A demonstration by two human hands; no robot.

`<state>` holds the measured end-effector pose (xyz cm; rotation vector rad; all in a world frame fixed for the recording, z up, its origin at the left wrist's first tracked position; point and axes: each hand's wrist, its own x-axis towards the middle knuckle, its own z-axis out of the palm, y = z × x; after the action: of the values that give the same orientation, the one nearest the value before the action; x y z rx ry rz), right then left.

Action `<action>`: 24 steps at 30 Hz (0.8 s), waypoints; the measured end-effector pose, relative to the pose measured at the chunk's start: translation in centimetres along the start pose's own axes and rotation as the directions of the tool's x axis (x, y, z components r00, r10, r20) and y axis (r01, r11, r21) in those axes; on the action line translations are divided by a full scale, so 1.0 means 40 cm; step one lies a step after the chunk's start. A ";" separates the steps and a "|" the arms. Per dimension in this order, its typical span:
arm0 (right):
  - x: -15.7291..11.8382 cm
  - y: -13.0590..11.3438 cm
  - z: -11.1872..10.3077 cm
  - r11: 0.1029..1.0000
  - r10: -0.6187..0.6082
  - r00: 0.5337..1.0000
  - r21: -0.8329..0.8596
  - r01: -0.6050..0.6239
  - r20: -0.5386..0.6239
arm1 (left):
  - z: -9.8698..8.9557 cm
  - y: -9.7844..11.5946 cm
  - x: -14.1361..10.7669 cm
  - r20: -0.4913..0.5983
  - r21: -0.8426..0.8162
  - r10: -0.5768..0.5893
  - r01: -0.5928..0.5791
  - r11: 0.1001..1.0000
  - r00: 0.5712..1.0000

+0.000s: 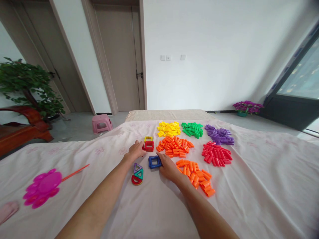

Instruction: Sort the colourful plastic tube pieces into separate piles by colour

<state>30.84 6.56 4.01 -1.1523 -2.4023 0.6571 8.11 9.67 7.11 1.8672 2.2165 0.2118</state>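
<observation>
Left hand (136, 150)'s at the red square (149, 150), right hand (167, 166)'s at the blue square (155, 167), 5 o'clock from red. Fingertips half hidden, can't tell if either's pinching. Pink thing (9, 211) at frame's 8 o'clock is cut off, no clue.

Yellow frame (148, 137): square, open-centred, lying flat, farthest of the three.
Red frames (149, 150): square, hollow, apparently stacked, just on the near side of the yellow.
Blue frames (155, 166): dark, square, hollow, apparently stacked, nearest, slightly right of the red.
</observation>
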 end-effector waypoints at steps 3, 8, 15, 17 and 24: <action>-0.001 0.000 0.000 1.000 0.005 1.000 0.011 -0.005 -0.001 | 0.001 -0.012 0.002 0.016 -0.007 0.003 -0.003 1.000 1.000; -0.002 0.001 0.001 0.999 0.004 1.000 0.034 -0.004 0.005 | -0.009 -0.050 -0.009 0.076 -0.042 0.061 -0.058 0.997 0.995; 0.002 -0.001 0.005 0.999 0.011 1.000 0.052 -0.011 0.002 | -0.011 -0.081 -0.017 0.063 -0.075 0.085 -0.080 0.994 0.994; 0.002 -0.004 0.005 0.999 0.013 1.000 0.053 -0.013 -0.004 | -0.012 -0.079 -0.018 0.045 -0.084 0.064 -0.060 0.995 0.997; -0.003 -0.005 -0.007 0.996 -0.030 0.993 0.081 0.040 -0.118 | -0.043 -0.102 -0.127 -0.078 -0.184 0.036 -0.050 0.982 0.996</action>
<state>30.94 6.42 4.33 -1.0820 -2.2702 0.6529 4.57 4.01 8.13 1.8349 2.1224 0.4865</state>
